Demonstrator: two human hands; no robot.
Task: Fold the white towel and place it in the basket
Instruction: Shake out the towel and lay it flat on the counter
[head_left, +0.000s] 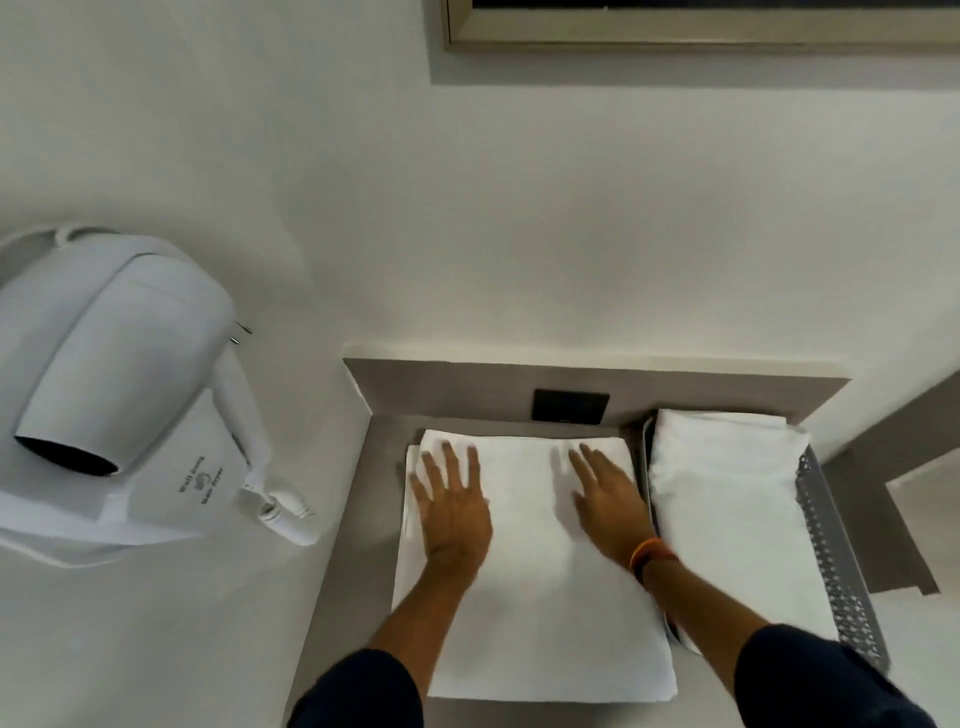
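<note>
A white towel (535, 613) lies folded into a rectangle on a grey counter (358, 519), filling most of its width. My left hand (452, 504) rests flat on the towel's far left part, fingers spread. My right hand (608, 499) lies flat on the far right part, fingers apart, with an orange band at the wrist. Neither hand grips the cloth. Right beside the towel stands a grey perforated basket (836, 561), which holds another folded white towel (727, 519).
A white wall-mounted hair dryer (119, 353) hangs at the left, its cord end (280, 512) near the counter's left edge. A dark socket plate (570, 406) sits on the grey back panel. A framed mirror edge (675, 31) is high on the white wall.
</note>
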